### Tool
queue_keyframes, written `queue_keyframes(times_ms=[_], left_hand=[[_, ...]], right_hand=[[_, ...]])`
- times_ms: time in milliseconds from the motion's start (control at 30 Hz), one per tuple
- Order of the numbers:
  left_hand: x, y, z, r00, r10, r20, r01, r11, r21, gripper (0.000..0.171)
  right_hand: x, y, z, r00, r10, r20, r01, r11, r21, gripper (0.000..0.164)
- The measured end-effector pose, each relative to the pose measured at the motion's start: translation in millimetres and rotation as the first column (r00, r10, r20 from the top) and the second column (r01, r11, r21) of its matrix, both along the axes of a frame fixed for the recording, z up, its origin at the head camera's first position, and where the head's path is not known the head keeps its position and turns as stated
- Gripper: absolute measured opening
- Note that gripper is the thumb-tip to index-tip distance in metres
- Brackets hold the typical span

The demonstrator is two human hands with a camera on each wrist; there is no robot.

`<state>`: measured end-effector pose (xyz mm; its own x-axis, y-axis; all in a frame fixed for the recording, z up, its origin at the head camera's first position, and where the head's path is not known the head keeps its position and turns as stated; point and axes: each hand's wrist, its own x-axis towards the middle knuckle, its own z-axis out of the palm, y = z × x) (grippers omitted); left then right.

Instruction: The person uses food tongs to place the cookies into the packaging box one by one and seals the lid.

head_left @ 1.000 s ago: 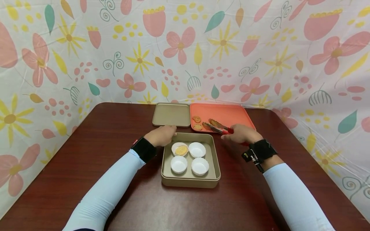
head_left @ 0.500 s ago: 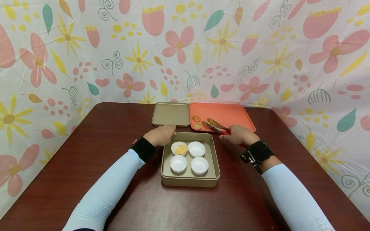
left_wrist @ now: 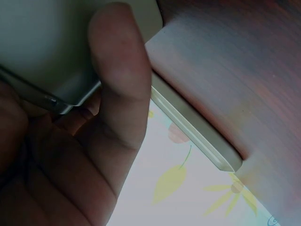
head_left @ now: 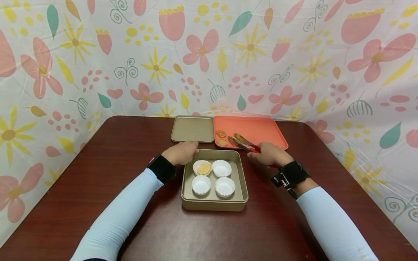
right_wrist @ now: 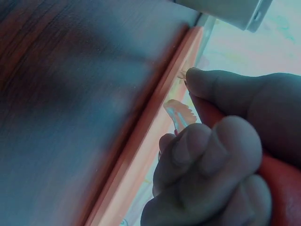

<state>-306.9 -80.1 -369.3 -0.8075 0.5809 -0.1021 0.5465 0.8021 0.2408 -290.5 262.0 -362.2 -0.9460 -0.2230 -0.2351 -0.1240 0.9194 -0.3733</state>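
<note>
Right hand (head_left: pixel 269 153): fingers curled snugly round the red-handled tongs (head_left: pixel 241 145), so yeah, a proper hold on those.
Tongs' tips: spread a bit apart, over the near-left part of the flat orange rectangular tray (head_left: pixel 258 126). In the right wrist view one tip has a wavy, toothed edge.
Cookies on the tray: a brown pretzel-shaped cookie (head_left: pixel 221 133) and a paler round cookie (head_left: pixel 222 143), both just left of the tips. Can't tell if anything's between the tips.
Left hand (head_left: pixel 181 153): at the far left corner of the square beige box (head_left: pixel 213 205), fingers and thumb on either side of the rim, so it's narrow and holding the wall.
Inside the box: four white fluted paper cups (head_left: pixel 201 185), two by two. The far left one has a golden ridged cookie (head_left: pixel 204 169) leaning on its near side.
Edges and room: a shallow beige pan (head_left: pixel 192 129) sits right beside the tray, both near the table's far edge. Dark wood runs between the box and right forearm, plus a wide stretch in front.
Textures: glossy reddish-brown grain on the table (head_left: pixel 153 232), smooth rounded corners on the box, creased floral cloth (head_left: pixel 209 78) behind.
</note>
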Motion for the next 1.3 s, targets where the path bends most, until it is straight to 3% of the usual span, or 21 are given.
queue_keyframes(times_ms=[900,1300], left_hand=[[-2.2,-1,-1.4,1.000,-0.004,0.004,0.004,1.000,0.001,0.016],[-0.1,-1,-0.6,1.000,-0.001,0.008,0.001,1.000,0.001,0.014]], right_hand=[[4.0,5,-0.9,0.999,-0.007,-0.054,0.006,1.000,-0.013,0.046],[9.0,11,13.3,0.998,-0.015,-0.068,0.012,0.999,-0.050,0.048]])
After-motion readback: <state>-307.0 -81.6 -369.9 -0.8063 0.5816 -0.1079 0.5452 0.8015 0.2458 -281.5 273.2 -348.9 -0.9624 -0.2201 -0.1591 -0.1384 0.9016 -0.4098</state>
